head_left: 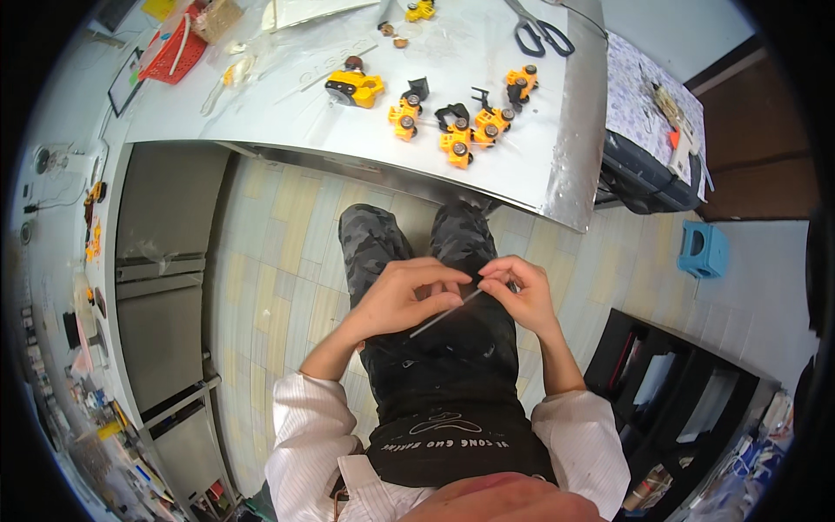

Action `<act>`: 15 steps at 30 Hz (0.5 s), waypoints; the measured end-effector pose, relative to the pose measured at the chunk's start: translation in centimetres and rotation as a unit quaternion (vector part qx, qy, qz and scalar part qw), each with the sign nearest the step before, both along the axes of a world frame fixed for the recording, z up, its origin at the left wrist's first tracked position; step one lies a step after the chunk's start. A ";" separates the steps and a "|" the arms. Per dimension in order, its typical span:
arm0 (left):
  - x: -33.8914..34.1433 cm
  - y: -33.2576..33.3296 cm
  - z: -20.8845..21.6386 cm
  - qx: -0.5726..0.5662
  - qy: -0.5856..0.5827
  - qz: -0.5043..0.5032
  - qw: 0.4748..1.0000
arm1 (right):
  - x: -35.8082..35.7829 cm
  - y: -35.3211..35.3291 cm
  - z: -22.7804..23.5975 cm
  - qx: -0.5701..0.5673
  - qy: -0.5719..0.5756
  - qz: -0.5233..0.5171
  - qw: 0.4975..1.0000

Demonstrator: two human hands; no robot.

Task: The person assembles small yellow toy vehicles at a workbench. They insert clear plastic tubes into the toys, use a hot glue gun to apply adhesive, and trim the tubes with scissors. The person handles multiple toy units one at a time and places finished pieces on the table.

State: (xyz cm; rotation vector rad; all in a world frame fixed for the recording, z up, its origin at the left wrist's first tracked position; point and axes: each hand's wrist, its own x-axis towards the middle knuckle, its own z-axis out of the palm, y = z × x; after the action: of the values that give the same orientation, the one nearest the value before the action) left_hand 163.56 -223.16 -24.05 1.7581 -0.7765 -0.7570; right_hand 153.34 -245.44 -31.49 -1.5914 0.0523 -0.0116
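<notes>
Above my lap, both hands are close together around a thin grey rod (424, 328), which slants from lower left to upper right. My right hand (524, 296) is closed in a pinch at the rod's upper end. My left hand (409, 294) has curled fingers, its thumb tip against the rod; the exact contact is partly hidden. Beyond my knees, several small yellow toy vehicles with black wheels, such as this one (457, 148), lie tipped over on the white worktable (287, 109). A larger yellow toy part (355, 89) lies to their left.
Dark-handled scissors (541, 36) lie at the table's back right, and a red basket (174, 54) stands at the far left. A blue stool (703, 250) and a black shelf unit (670, 383) are on my right. A grey cabinet (165, 261) stands left.
</notes>
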 end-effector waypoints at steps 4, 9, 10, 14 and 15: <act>-1.7 0.8 -2.7 -0.045 0.065 0.024 0.997 | 1.2 0.3 0.5 0.017 -0.004 -0.003 1.000; -1.2 2.7 -3.4 -0.139 -0.052 0.046 0.988 | 1.2 1.2 -0.5 0.162 0.026 -0.027 0.986; -1.2 2.8 -3.3 -0.146 -0.101 0.050 0.983 | 1.3 1.4 -0.3 0.169 0.033 -0.024 0.985; -1.9 2.9 -3.4 -0.193 -0.178 0.047 0.964 | 1.3 2.9 -0.6 0.240 0.097 -0.011 0.966; -2.1 2.8 -3.5 -0.213 -0.167 0.042 0.962 | 1.3 3.4 -0.9 0.266 0.123 -0.009 0.956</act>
State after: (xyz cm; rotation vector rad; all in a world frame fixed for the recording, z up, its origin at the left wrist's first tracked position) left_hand 161.44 -220.40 -27.50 1.5251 -1.0001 -0.2088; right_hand 154.61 -242.02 -32.37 -1.0448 0.2434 0.1740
